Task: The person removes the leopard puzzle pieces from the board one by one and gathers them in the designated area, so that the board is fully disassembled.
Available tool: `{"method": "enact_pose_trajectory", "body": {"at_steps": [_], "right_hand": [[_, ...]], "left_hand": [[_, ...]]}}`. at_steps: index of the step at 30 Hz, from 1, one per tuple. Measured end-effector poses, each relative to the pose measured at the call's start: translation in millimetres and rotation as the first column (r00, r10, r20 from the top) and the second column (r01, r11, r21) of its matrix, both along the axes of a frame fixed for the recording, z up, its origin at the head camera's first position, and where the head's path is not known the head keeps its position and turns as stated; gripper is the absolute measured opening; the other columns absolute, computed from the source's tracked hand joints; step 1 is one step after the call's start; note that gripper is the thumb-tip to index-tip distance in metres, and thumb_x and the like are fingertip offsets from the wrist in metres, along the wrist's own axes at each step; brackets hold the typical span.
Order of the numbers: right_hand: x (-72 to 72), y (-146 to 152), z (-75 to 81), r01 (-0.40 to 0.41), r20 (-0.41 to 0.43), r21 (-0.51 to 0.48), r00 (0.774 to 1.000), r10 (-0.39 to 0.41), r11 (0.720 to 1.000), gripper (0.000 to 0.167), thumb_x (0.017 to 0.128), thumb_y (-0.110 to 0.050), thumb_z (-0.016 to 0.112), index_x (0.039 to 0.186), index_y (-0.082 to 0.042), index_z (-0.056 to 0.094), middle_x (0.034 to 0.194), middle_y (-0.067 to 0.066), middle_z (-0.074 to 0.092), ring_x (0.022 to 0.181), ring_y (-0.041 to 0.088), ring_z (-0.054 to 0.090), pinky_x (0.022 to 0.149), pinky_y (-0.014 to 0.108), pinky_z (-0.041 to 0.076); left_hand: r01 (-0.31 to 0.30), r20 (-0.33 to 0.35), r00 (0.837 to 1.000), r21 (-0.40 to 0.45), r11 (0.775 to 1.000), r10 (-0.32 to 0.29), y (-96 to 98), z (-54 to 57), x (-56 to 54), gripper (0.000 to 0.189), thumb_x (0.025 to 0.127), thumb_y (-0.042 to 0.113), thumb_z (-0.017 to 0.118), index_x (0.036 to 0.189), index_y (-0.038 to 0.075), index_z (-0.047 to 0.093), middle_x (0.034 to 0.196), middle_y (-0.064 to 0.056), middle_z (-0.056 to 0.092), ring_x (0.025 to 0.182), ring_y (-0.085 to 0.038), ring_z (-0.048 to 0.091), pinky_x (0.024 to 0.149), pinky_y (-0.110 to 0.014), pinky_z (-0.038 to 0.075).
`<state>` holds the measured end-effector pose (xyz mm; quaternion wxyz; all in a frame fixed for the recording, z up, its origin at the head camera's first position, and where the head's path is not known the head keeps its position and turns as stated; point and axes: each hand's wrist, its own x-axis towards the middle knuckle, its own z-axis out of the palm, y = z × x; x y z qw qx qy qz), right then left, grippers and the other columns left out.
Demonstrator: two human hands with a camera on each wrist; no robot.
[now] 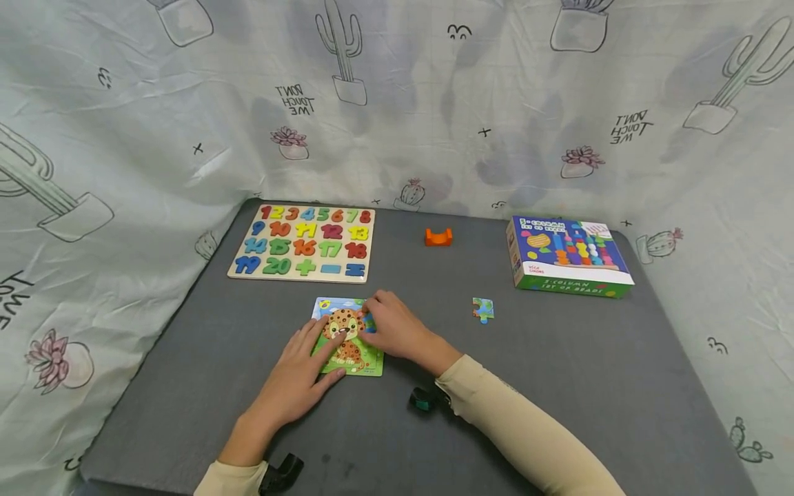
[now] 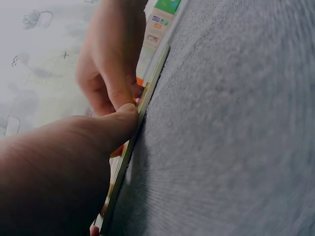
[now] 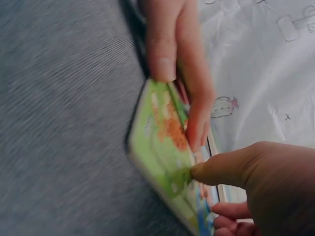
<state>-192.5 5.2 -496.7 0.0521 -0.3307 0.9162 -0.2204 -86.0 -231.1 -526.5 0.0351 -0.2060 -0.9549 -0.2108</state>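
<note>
A square jigsaw puzzle (image 1: 371,365) with a spotted leopard on green lies flat in front of me. My left hand (image 1: 296,379) rests across its left side, fingers straight, with the thumb along the near edge. At the puzzle's upper right, my right hand (image 1: 397,327) has curled fingers and a bent thumb around a blue puzzle piece (image 1: 370,322), largely hidden under the hand. In the right wrist view the right thumb (image 3: 209,169) touches the picture near the leopard. A loose blue-green puzzle piece (image 1: 483,310) lies on the table to the right.
Behind the puzzle lies a wooden number board (image 1: 298,274) with coloured numerals. An orange bracket-like block (image 1: 438,238) stands at the back middle, and a boxed bead set (image 1: 567,255) at the back right. The grey table (image 1: 558,365) meets a cactus-print cloth (image 1: 422,103).
</note>
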Motion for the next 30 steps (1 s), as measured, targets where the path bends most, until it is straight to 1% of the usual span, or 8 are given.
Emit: {"method": "enact_pose_trajectory", "body": {"at_steps": [6, 10, 13, 16, 21, 23, 26, 30], "right_hand": [[-4.9, -6, 5.9, 0.054, 0.097, -0.019, 0.994, -0.051, 0.998, 0.027, 0.1, -0.026, 0.081, 0.116, -0.008, 0.069, 0.109, 0.004, 0.059, 0.097, 0.021, 0.053, 0.079, 0.035, 0.049], [-7.0, -8, 7.8, 0.084, 0.131, -0.063, 0.989, -0.075, 0.995, 0.018, 0.103, -0.02, 0.077, 0.114, -0.008, 0.069, 0.104, 0.003, 0.061, 0.096, 0.021, 0.056, 0.08, 0.036, 0.051], [-7.4, -8, 8.3, 0.101, 0.137, -0.114, 0.987, -0.085, 0.988, 0.009, 0.104, -0.015, 0.076, 0.109, -0.009, 0.072, 0.101, 0.003, 0.066, 0.095, 0.02, 0.061, 0.08, 0.036, 0.055], [-7.3, -9, 5.2, 0.097, 0.11, -0.155, 0.991, -0.08, 0.983, 0.01, 0.103, -0.013, 0.076, 0.112, -0.01, 0.073, 0.098, 0.001, 0.069, 0.09, 0.018, 0.063, 0.079, 0.036, 0.056], [-7.8, -12, -4.6, 0.065, 0.028, -0.153, 0.998, -0.061, 0.986, 0.028, 0.104, -0.014, 0.076, 0.131, -0.008, 0.073, 0.096, 0.0, 0.071, 0.088, 0.017, 0.064, 0.076, 0.035, 0.056], [-8.4, -12, -5.8, 0.051, -0.008, -0.128, 0.999, -0.053, 0.99, 0.03, 0.104, -0.015, 0.077, 0.132, -0.007, 0.076, 0.096, 0.0, 0.072, 0.089, 0.017, 0.064, 0.078, 0.035, 0.056], [-9.4, -12, -5.2, 0.044, -0.053, -0.098, 0.997, -0.049, 0.994, 0.026, 0.104, -0.017, 0.078, 0.128, -0.008, 0.079, 0.097, 0.002, 0.072, 0.089, 0.018, 0.064, 0.078, 0.035, 0.057], [-10.6, -12, -4.6, 0.046, -0.073, -0.091, 0.996, -0.052, 0.995, 0.025, 0.104, -0.019, 0.079, 0.126, -0.008, 0.08, 0.097, 0.003, 0.07, 0.088, 0.018, 0.062, 0.076, 0.034, 0.056]], "left_hand": [[-0.028, 0.028, 0.999, -0.065, 0.997, 0.03, 6.4, 12.0, -0.7, 0.064, 0.106, 0.044, 0.071, 0.162, 0.018, 0.054, 0.175, -0.021, 0.027, 0.161, -0.046, 0.022, 0.127, -0.069, 0.022], [-0.033, 0.013, 0.999, -0.087, 0.996, 0.034, 9.2, 12.2, -0.1, 0.064, 0.106, 0.044, 0.072, 0.161, 0.016, 0.056, 0.174, -0.022, 0.028, 0.161, -0.046, 0.023, 0.126, -0.069, 0.024], [-0.034, 0.01, 0.999, -0.081, 0.996, 0.035, 9.7, 8.4, 0.2, 0.064, 0.106, 0.044, 0.071, 0.16, 0.015, 0.056, 0.174, -0.022, 0.029, 0.161, -0.046, 0.023, 0.126, -0.069, 0.024], [-0.036, 0.006, 0.999, -0.066, 0.997, 0.036, 10.1, 8.2, 2.2, 0.063, 0.105, 0.044, 0.072, 0.16, 0.015, 0.058, 0.173, -0.022, 0.03, 0.16, -0.048, 0.024, 0.125, -0.07, 0.023], [-0.04, -0.007, 0.999, -0.046, 0.998, 0.04, 10.5, 8.0, 5.1, 0.062, 0.105, 0.044, 0.072, 0.158, 0.014, 0.059, 0.172, -0.023, 0.032, 0.159, -0.049, 0.025, 0.125, -0.071, 0.024], [-0.042, 0.01, 0.999, -0.052, 0.998, 0.042, 11.0, 8.4, 5.0, 0.063, 0.105, 0.044, 0.072, 0.159, 0.014, 0.058, 0.173, -0.022, 0.03, 0.16, -0.048, 0.024, 0.125, -0.071, 0.023], [-0.044, 0.031, 0.998, -0.065, 0.997, 0.046, 11.8, 9.5, 4.3, 0.064, 0.106, 0.044, 0.071, 0.161, 0.015, 0.056, 0.174, -0.021, 0.029, 0.161, -0.046, 0.021, 0.126, -0.07, 0.021], [-0.047, 0.041, 0.998, -0.064, 0.997, 0.049, 12.3, 10.1, 2.9, 0.064, 0.106, 0.043, 0.071, 0.162, 0.016, 0.055, 0.175, -0.021, 0.028, 0.162, -0.045, 0.02, 0.127, -0.068, 0.02]]}}
